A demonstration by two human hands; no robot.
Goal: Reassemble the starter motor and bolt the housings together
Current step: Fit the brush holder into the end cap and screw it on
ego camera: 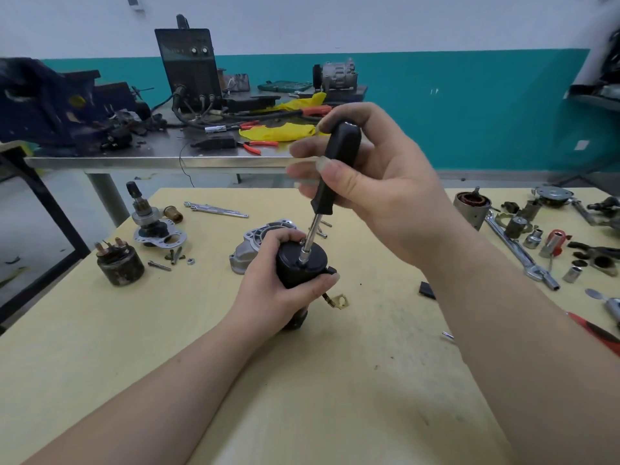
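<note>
hands busy at the middle of the yellow counter (335, 397): the left hand (268, 293) is wrapped round the black motor body (302, 266), fingers curled tight over its side, holding it upright on the counter with the flat end cap facing up. right hand (375, 189) grips the black handle of a nut driver (330, 182), fingers closed round it, the chrome shaft angling down so its socket tip sits on the end cap near the rim. a brass terminal tag (339, 301) sticks out low on the body's right side. just behind the left hand lies the grey aluminium nose housing (255, 243), apart from the motor body. off to the left, the dark solenoid (119, 263) stands by itself, with the pinion gear assembly (152, 216) behind it and loose bolts (167, 260) between. two long through bolts (216, 209) lie further back. sockets and a wrench (516, 250) are scattered at the right edge.
</note>
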